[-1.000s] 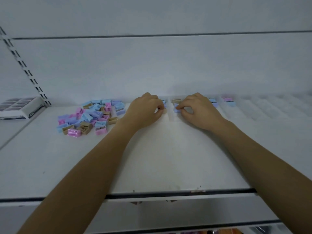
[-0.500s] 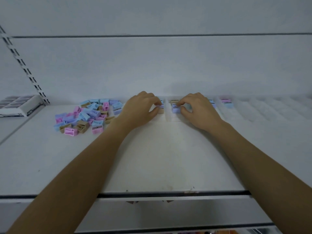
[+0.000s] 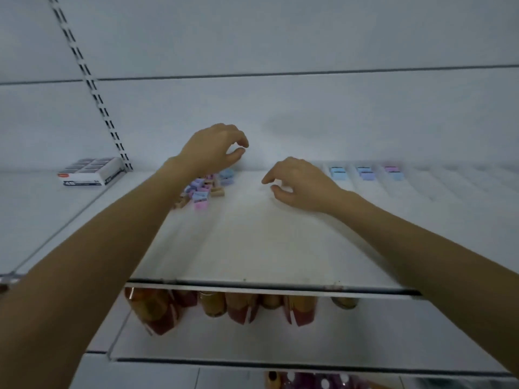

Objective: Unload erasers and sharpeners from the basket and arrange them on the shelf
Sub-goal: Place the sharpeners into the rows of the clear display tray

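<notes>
White shop shelf, seen from the head cam: two bare forearms are stretched across it toward the back wall. The L. hand is held in the air above a loose pile of small plastic pencil sharpeners (blue, pink, lilac & tan) heaped at the back of the shelf, left of centre. Part of the pile is hidden by the wrist. Its fingers are loosely curled, with thumb & forefinger tips close but apart, and nothing is seen between them. The R. hand is placed low over the bare shelf, to the right of the pile and apart from it. Its fingers are half bent, thumb & forefinger parted, and nothing is gripped. Whether its heel touches the shelf cannot be told.

Further right, along the back edge, sharpeners are lined up in short rows: a light-blue row, a blue-and-lilac row & a pink-topped row, all blurred. At far left a white-and-grey carton of erasers is set just beside the foot of a slotted upright rail. Below the shelf front, amber & red-brown bottles are stood on a lower white shelf.
</notes>
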`<state>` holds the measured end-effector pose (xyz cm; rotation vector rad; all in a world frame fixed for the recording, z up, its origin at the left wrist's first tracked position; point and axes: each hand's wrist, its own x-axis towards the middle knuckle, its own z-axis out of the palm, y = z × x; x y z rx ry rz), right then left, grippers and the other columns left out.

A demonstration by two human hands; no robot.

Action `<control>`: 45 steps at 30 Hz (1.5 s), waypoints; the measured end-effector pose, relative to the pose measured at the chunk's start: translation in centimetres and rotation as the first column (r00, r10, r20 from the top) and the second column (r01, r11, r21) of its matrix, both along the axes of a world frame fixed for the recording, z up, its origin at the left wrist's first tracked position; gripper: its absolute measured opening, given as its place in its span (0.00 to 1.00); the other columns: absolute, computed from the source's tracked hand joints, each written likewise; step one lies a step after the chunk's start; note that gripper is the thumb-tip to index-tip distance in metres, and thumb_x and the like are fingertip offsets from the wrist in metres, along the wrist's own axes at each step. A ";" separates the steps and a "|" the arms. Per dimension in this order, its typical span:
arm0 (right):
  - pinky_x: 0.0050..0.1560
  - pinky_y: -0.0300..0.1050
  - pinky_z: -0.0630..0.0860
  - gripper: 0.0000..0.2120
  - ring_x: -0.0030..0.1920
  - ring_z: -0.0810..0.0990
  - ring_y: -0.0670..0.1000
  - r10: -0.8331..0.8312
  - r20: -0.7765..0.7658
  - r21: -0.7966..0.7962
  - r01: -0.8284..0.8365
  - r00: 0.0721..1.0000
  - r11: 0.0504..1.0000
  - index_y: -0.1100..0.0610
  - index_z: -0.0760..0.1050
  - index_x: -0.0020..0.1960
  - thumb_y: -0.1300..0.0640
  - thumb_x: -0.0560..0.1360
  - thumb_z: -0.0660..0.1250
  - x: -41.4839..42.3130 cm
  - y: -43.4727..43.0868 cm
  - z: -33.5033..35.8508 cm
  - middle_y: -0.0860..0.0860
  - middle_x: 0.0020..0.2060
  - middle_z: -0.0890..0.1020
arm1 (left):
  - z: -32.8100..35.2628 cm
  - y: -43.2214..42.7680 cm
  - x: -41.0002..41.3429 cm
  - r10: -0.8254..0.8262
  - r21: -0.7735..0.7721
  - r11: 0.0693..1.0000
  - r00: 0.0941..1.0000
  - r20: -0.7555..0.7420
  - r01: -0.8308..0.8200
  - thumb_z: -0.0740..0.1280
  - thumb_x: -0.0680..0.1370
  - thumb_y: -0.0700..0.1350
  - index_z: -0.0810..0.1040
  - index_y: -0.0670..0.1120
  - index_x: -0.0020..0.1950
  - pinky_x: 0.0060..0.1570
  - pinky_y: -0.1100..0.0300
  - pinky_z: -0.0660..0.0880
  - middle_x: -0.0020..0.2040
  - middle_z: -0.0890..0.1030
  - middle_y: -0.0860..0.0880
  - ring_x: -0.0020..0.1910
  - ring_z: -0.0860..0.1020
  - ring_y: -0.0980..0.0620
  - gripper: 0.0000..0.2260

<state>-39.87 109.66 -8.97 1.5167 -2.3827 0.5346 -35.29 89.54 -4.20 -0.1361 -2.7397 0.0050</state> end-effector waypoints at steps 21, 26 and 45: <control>0.45 0.37 0.63 0.13 0.55 0.73 0.48 -0.079 -0.056 0.191 0.089 0.995 0.978 0.53 0.74 0.60 0.56 0.77 0.59 7.1 -18.2 3.3 0.48 0.56 0.77 | 2.4 -17.2 8.7 -0.058 -0.171 0.980 0.974 0.218 0.096 0.61 0.78 0.46 0.76 0.50 0.58 0.45 0.60 0.68 0.57 0.77 0.52 0.53 0.76 0.53 0.10; 0.48 0.41 0.67 0.13 0.55 0.73 0.50 -0.063 -0.046 0.331 0.074 0.997 0.941 0.53 0.74 0.59 0.54 0.77 0.59 5.9 -19.7 2.8 0.49 0.54 0.77 | 0.8 -17.9 6.8 -0.063 -0.137 0.981 0.887 0.457 0.140 0.66 0.76 0.46 0.74 0.50 0.61 0.46 0.61 0.69 0.59 0.76 0.54 0.50 0.75 0.55 0.13; 0.47 0.39 0.71 0.10 0.45 0.73 0.45 -0.016 0.181 0.372 -0.053 0.983 0.927 0.53 0.80 0.50 0.48 0.73 0.67 2.9 -23.7 2.4 0.46 0.44 0.76 | -2.2 -21.1 5.1 -0.123 0.076 0.992 0.885 0.449 0.099 0.64 0.76 0.43 0.76 0.44 0.58 0.45 0.65 0.67 0.56 0.78 0.48 0.50 0.77 0.50 0.11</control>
